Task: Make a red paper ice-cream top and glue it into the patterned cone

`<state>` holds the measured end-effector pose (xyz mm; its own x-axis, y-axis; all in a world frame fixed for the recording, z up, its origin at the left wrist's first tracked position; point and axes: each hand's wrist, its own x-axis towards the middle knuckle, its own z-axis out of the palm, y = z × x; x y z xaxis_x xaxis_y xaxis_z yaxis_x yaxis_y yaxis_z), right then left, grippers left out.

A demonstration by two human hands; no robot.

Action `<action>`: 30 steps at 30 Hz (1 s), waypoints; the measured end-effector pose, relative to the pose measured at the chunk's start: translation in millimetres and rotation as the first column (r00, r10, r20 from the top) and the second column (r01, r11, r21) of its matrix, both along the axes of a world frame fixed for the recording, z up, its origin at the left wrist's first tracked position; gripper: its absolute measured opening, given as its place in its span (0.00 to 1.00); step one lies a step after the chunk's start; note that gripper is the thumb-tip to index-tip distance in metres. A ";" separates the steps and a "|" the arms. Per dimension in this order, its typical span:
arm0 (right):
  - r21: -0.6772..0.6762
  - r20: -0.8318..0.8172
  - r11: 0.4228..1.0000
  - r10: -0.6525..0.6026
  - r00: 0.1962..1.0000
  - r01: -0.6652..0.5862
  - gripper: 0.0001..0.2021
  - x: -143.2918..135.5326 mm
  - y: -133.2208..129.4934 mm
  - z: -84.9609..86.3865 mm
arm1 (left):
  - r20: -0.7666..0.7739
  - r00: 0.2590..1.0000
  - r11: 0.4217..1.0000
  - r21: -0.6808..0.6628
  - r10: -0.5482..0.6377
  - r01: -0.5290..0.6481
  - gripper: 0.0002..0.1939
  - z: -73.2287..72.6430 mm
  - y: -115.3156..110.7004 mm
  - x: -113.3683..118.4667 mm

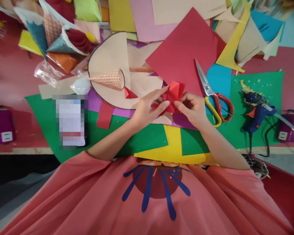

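Between both hands is a small piece of folded red paper (173, 92), with creased flaps standing up. My left hand (149, 106) pinches its left side between thumb and fingers. My right hand (192, 106) grips the lower right edge, its fingers curled. To the left, a smaller folded red paper piece (130, 94) lies by a checked paper cone (110, 79) on a cream paper shape with a dark rim (107, 55). A large red paper sheet (186, 42) lies just beyond the hands. Scissors (208, 89) with red and yellow handles rest close to my right hand.
A blue glue gun (256, 120) with its cord lies at the right on green sheets (271, 88). At the left is a phone (72, 122), its screen blurred. A red strip (105, 114) lies nearby. Patterned cones (54, 32) and coloured paper scraps (252, 42) crowd the back.
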<state>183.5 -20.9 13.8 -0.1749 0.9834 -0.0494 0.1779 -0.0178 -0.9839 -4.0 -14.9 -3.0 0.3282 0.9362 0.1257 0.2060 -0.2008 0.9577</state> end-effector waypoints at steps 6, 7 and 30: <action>-0.103 -0.140 0.951 0.276 0.951 -0.291 0.17 -1.2 -2.6 2.0 | 0.092 0.989 0.978 -0.162 -0.115 0.129 0.26 13.4 -4.4 4.4; -0.114 -0.162 0.947 0.281 0.946 -0.301 0.17 -1.1 -2.4 1.9 | 0.117 0.986 0.974 -0.180 -0.119 0.139 0.26 14.7 -4.7 4.8; 0.013 -0.091 1.000 -0.027 0.996 0.028 0.11 1.4 3.1 -0.7 | 0.200 0.961 0.961 -0.238 0.193 -0.143 0.21 -6.5 9.1 0.3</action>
